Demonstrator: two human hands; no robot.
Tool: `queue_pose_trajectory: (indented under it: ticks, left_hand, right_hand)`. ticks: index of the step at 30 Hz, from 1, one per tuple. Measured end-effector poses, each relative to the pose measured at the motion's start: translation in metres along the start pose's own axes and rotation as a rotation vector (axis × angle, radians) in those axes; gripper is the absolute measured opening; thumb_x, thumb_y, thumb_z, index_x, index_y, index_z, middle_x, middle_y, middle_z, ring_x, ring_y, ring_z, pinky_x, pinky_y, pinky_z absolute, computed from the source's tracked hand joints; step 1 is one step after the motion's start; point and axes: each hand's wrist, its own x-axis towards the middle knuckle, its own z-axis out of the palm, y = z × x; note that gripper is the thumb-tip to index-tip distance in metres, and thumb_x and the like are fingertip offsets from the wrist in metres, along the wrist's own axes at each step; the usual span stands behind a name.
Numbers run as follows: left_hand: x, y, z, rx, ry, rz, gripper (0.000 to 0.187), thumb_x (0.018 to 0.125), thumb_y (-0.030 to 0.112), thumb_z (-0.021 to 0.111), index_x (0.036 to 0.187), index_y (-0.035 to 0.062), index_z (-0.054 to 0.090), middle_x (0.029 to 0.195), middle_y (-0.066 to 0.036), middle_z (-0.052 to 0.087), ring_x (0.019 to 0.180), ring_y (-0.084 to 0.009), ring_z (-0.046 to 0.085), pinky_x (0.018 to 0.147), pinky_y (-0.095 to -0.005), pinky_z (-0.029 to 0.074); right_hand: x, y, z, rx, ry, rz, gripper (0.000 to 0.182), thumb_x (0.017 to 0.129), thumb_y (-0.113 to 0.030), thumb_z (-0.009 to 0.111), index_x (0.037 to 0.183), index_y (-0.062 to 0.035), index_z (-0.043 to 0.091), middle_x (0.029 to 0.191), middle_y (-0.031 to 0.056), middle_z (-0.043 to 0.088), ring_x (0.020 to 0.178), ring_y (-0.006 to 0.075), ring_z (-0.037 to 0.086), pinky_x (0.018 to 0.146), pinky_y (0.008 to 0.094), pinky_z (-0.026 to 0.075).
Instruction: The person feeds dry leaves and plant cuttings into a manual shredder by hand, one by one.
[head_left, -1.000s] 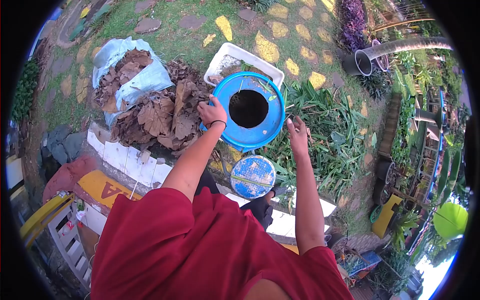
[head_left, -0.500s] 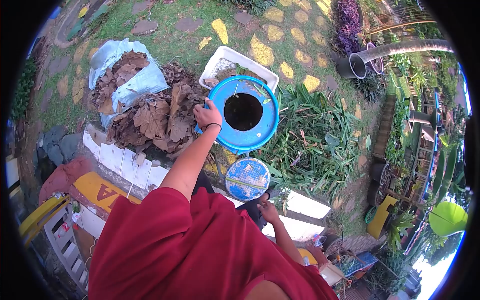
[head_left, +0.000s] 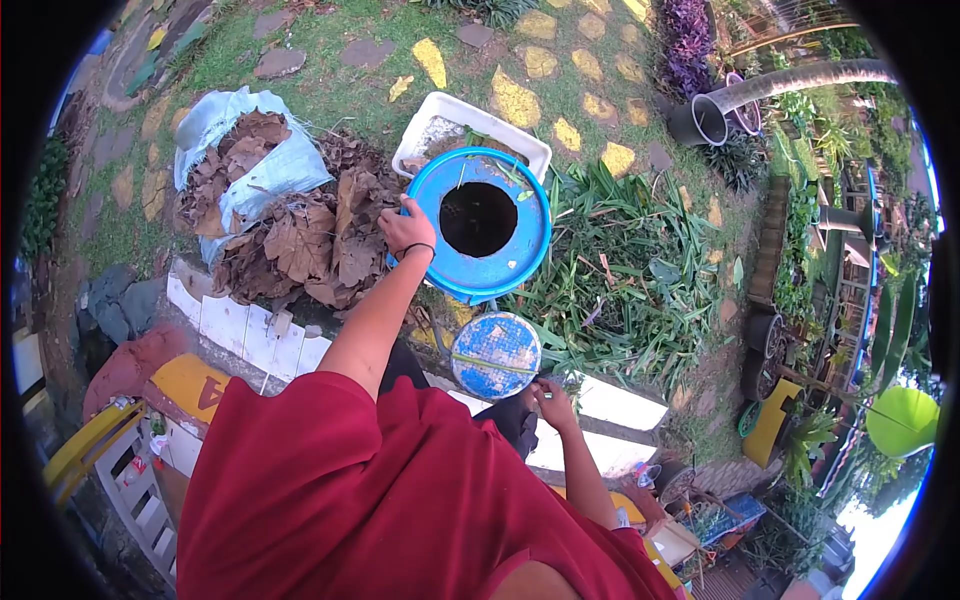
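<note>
A blue plastic drum point(head_left: 530, 235) with a round dark opening in its top stands in front of me. My left hand point(head_left: 407, 232), a dark band on its wrist, grips the drum's left rim. Nearer to my body is a round blue-and-white speckled stool top point(head_left: 495, 350), crossed by a thin yellowish-green strip. Beside its lower right edge is my right hand point(head_left: 553, 405), fingers curled and a ring on one of them. Whether those fingers touch the edge or hold something small cannot be made out.
Left of the drum, dry brown leaves point(head_left: 300, 240) spill from a light-blue sack point(head_left: 290, 165). Cut green leaves point(head_left: 630, 270) are heaped on the right. A white tub point(head_left: 425, 125) sits behind the drum. White tiles point(head_left: 235, 325) edge the ground near me. Planters point(head_left: 700, 122) stand farther right.
My right hand has moved up and slightly right, closer to the stool top's edge. My left hand stays on the drum's rim. The view has shifted slightly.
</note>
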Motion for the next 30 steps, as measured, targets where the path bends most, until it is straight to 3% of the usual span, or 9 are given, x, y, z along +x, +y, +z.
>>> queue_pose_trajectory:
  ticks: [5,12,15,18,30]
  left_hand:
    - [0.000,0.001,0.000,-0.013,-0.011,-0.004,0.062,0.098,0.055,0.039,0.115,-0.0029,0.055,0.121,-0.023,0.055,0.110,-0.0422,0.060,0.089,-0.0538,0.048]
    - [-0.002,0.003,-0.003,-0.017,-0.028,-0.012,0.062,0.098,0.055,0.038,0.115,-0.0018,0.054,0.120,-0.023,0.055,0.109,-0.0423,0.060,0.088,-0.0546,0.049]
    - [-0.002,0.002,-0.002,0.022,-0.021,-0.011,0.062,0.098,0.055,0.037,0.114,-0.0020,0.054,0.120,-0.023,0.055,0.109,-0.0423,0.060,0.088,-0.0545,0.048]
    - [-0.001,0.001,-0.001,0.016,-0.025,-0.010,0.063,0.098,0.056,0.037,0.115,-0.0023,0.054,0.121,-0.023,0.055,0.109,-0.0421,0.060,0.089,-0.0543,0.048]
    - [-0.001,0.002,-0.001,0.011,-0.006,-0.007,0.061,0.098,0.055,0.038,0.114,-0.0007,0.056,0.121,-0.021,0.056,0.109,-0.0408,0.061,0.089,-0.0528,0.049]
  right_hand:
    - [-0.013,-0.011,-0.008,0.016,-0.013,0.032,0.049,0.092,-0.039,0.066,0.123,-0.0020,0.064,0.107,0.0190,0.071,0.101,0.0328,0.068,0.090,0.0416,0.051]
    - [-0.022,0.027,0.012,-0.017,-0.014,0.068,0.045,0.090,-0.037,0.067,0.119,-0.0023,0.065,0.103,0.0211,0.071,0.100,0.0364,0.068,0.088,0.0434,0.052]
    - [-0.024,0.030,0.012,-0.040,-0.072,0.126,0.049,0.093,-0.040,0.062,0.126,-0.0047,0.063,0.112,0.0191,0.070,0.107,0.0329,0.067,0.093,0.0419,0.050]
    - [-0.027,0.029,0.012,-0.035,-0.028,0.076,0.051,0.091,-0.038,0.066,0.122,0.0025,0.062,0.105,0.0213,0.070,0.101,0.0360,0.067,0.089,0.0433,0.051]
    - [-0.032,0.030,0.009,-0.042,-0.031,0.097,0.047,0.092,-0.034,0.063,0.126,-0.0006,0.062,0.108,0.0208,0.070,0.103,0.0328,0.067,0.091,0.0411,0.051]
